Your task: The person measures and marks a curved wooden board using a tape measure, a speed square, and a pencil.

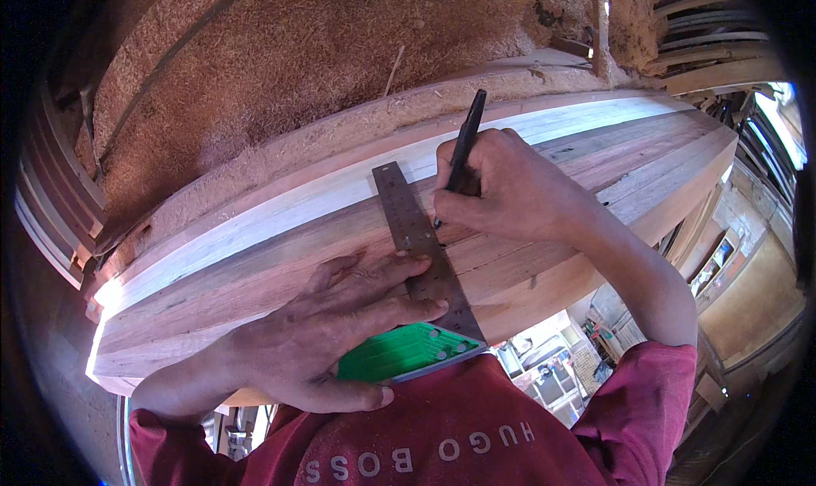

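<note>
A try square with a dark metal blade (393, 199) and a green stock (387, 356) lies across a panel of several wooden strips (280, 286). My left hand (327, 341) grips the square: its fingers press on the blade, and the thumb hooks along the near side of the stock. In my right hand (510, 184) is a black pen (468, 133), pinched and held steeply. The pen's tip is down at the blade's right edge, close to or touching the wood. The palm side of the left hand is hidden.
Wood shavings (280, 87) heap up beyond the panel. Stacked curved boards (714, 40) stand at the far right, and more boards (64, 180) lean at the left. Shelves with small items (548, 363) show below the panel's near edge.
</note>
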The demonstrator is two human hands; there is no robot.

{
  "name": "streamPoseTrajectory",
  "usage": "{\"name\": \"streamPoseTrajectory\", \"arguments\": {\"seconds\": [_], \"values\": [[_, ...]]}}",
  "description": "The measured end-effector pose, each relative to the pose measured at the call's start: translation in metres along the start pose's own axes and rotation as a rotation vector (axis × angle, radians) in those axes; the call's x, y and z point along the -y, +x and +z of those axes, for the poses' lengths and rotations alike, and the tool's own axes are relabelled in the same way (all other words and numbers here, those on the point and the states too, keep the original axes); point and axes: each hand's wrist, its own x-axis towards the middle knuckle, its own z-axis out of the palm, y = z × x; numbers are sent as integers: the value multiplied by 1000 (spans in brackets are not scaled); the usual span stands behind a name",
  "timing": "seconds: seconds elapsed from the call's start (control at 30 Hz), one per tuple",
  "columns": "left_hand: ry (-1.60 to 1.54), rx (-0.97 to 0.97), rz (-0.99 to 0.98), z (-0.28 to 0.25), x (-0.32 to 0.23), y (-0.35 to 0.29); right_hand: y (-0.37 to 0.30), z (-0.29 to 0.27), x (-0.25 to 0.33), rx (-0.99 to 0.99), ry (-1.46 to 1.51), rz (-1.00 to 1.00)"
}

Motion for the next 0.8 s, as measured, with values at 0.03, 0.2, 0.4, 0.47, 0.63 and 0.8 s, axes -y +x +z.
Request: {"name": "streamPoseTrajectory", "arguments": {"seconds": [0.03,0.2,0.4,0.47,0.63,0.8], "values": [[-5,0,2,0,0,1,0,1,-2,-5,-2,-17],[5,-8,32,-2,-3,1,-1,2,-4,-11,-27,-62],[15,-5,36,-2,-4,2,2,8,-15,-96,-61,-124],[20,2,30,-3,-3,2,5,10,-16,-49,-51,-107],[23,5,25,-3,-4,2,6,8,-11,-48,-93,-79],[33,8,23,-4,-4,1,8,8,-13,-39,-88,-112]]}}
